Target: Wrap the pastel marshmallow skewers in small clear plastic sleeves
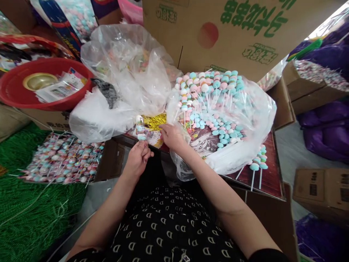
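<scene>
A marshmallow skewer (140, 127) in a clear wrapper stands upright in my left hand (139, 157), whose fingers are pinched around its lower end. Its pieces are white, blue and pink. Just right of it lies a pile of gold twist ties (155, 121). My right hand (172, 137) is at the pile's right edge, fingertips reaching to the ties, with index finger and thumb slightly apart. Beyond that hand, an opened clear plastic bag (257, 105) holds loose pastel marshmallows (225, 136) and several unwrapped marshmallow skewers (204, 87) on white sticks.
Left of the table, a box is heaped with wrapped skewers (68, 158). A red basin (16, 100) stands above it. A large clear bag (125, 69) and a tall cardboard box (191, 51) rise behind. More skewers (255, 165) lie at the table's right edge.
</scene>
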The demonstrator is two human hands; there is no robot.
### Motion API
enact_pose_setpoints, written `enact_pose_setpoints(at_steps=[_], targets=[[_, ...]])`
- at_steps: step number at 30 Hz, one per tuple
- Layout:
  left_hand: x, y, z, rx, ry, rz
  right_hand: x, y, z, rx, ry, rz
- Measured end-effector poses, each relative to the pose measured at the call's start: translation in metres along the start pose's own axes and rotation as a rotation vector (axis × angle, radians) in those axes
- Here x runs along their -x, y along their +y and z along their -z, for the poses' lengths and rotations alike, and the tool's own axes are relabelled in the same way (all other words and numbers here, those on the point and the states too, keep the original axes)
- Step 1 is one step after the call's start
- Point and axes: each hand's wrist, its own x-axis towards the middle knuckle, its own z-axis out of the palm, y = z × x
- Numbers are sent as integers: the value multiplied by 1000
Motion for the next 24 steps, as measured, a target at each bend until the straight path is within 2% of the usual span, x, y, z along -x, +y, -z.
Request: enact_pose_setpoints(at_steps=[4, 11, 17, 24], targets=[[3, -1, 9, 76, 49, 25, -26, -2, -6, 286, -64, -49], [1, 1, 9, 114, 25, 29, -46, -3, -10, 477, -159, -55], [-1, 0, 12, 163, 20, 21, -49, 7, -17, 492, -140, -58], [-3, -4, 12, 160, 21, -2, -41, 13, -13, 362, -21, -47]])
